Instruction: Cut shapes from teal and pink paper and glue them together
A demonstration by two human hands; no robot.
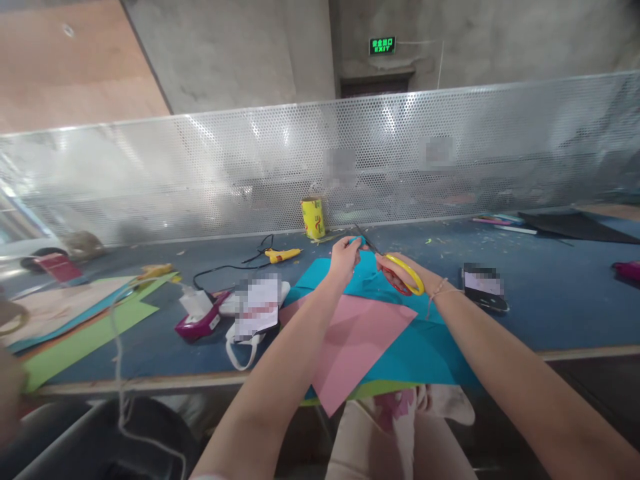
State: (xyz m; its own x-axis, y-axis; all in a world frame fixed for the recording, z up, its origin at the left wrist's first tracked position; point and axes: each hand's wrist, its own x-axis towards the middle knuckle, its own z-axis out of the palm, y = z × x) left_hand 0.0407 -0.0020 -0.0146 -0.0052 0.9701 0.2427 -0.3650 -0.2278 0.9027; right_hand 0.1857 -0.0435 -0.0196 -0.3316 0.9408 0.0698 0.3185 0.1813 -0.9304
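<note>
Between the fingers of my left hand [345, 259] is a small piece of blue paper [357, 240], pinched near its edge. My right hand [391, 270] grips scissors [411, 272] with yellow and red handles. Their dark blades point up and left, close beside the blue piece; whether they touch it I cannot tell. Under both hands lie large blue paper sheets [430, 350] and a pink sheet [360, 333] with one corner over the table's front edge. A green sheet [385, 387] shows beneath them.
A yellow glue gun [283, 255] with a black cord and a yellow can [313, 219] stand farther back. Phones [257, 307] [484, 287] lie on both sides. A magenta tissue pack [200, 322] sits left, near green paper [95, 333]. A perforated metal screen [225, 173] closes off the back.
</note>
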